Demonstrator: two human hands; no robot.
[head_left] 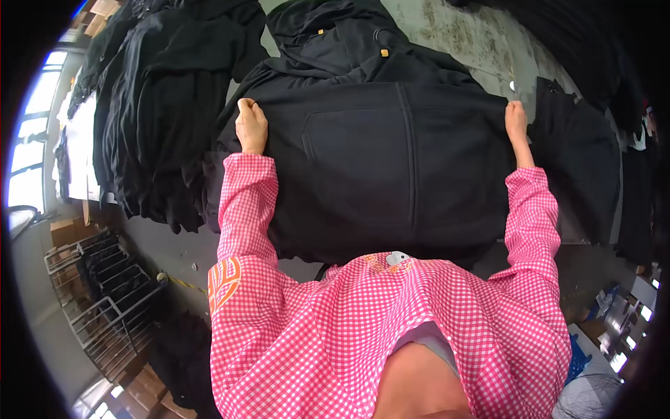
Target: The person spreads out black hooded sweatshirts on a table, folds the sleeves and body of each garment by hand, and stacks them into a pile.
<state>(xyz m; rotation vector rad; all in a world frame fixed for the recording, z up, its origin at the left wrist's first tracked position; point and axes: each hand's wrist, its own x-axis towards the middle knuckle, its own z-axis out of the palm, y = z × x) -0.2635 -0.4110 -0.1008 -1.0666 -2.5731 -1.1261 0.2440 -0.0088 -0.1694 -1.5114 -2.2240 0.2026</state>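
Observation:
A black zip-front hoodie (359, 153) lies spread before me, its pocket outline and the long zip line (410, 153) facing up. Beyond a fold, its upper part bunches toward the far side, with small yellow tips on it. My left hand (251, 127) is closed on the hoodie's left edge, thumb and fingers pinching the cloth. At the opposite edge, my right hand (516, 123) grips the fabric the same way. Between the hands the cloth looks stretched fairly flat. Its near edge hangs close to my chest.
A tall heap of black garments (164, 105) rises on the left. More dark clothing (576, 153) lies to the right. The worn grey-green table top (460, 35) shows at the back. A metal rack (112, 300) stands low on the left, near cardboard boxes (146, 387).

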